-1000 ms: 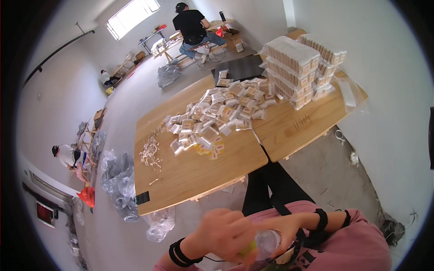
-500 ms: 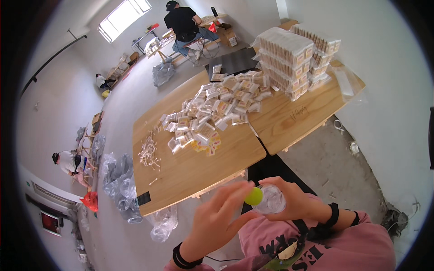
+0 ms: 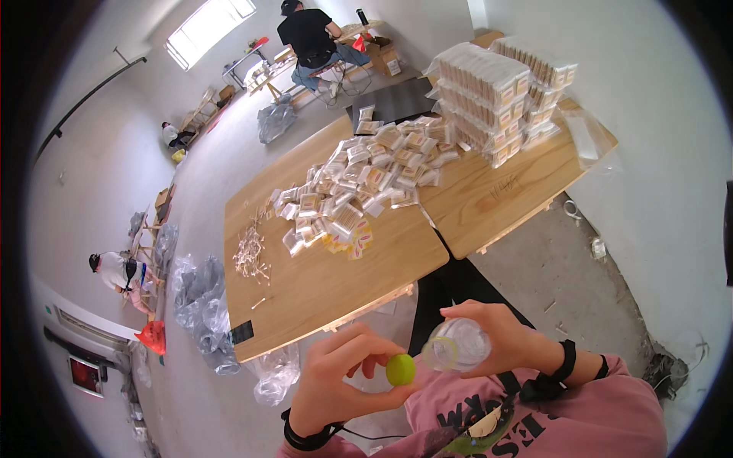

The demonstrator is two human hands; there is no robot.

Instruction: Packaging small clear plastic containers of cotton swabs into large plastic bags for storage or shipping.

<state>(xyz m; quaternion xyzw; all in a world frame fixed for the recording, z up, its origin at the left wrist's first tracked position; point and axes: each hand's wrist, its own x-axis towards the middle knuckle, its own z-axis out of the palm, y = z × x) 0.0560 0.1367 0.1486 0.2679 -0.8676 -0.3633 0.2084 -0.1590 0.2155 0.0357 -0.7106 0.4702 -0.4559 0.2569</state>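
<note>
A round yellow-green bottle cap (image 3: pixel 400 370) is pinched between the thumb and fingers of my left hand (image 3: pixel 343 375). Just to its right, my right hand (image 3: pixel 500 340) is wrapped round a clear plastic bottle (image 3: pixel 463 345), its mouth tilted toward the cap. A small gap parts cap and bottle. Both hands are in front of my body, short of the table's near edge. Beyond them, on the wooden table (image 3: pixel 366 286), lie a heap of small clear packets of cotton swabs (image 3: pixel 374 179), loose cotton swabs (image 3: pixel 250 258) and some yellow cards (image 3: pixel 353 241).
Tall stacks of bundled packets (image 3: pixel 485 95) stand at the table's far right, beside a black sheet (image 3: pixel 393 103). Clear plastic bags (image 3: pixel 205 305) lie on the floor at left. One person in black (image 3: pixel 309 38) sits at the back; another person in white (image 3: pixel 114 271) works at left.
The cap has come off the bottle. My left hand has moved down and left with it, while my right hand still holds the bottle.
</note>
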